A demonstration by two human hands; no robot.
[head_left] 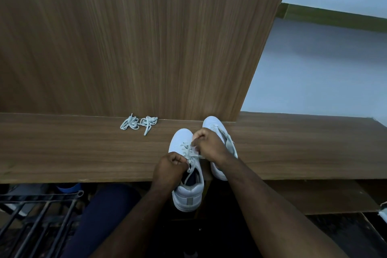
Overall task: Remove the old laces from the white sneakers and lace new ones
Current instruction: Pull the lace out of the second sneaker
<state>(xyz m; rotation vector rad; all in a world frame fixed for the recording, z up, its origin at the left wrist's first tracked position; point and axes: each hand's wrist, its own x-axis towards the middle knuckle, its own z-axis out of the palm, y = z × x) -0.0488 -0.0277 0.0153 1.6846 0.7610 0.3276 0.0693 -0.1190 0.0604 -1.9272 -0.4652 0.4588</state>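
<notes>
The white sneakers are set on the wooden worktop (62, 153), with the nearer sneaker (186, 174) hanging heel-first over the near edge and the second sneaker (219, 132) just beside it, to its right and slightly farther back. A lace (191, 153) threaded through the nearer sneaker is pinched by both hands: the left hand (169, 169) is curled tight on one strand beside the tongue, and the right hand (209, 146) is clamped on the other strand above the eyelets. A loose bundle of laces (138, 123) is seen well to the left of the nearer sneaker, against the upright panel. Judged from this, the lace is best drawn evenly, both strands kept flat and matched in length, with the overhanging sneaker steadied against tipping off the edge.
</notes>
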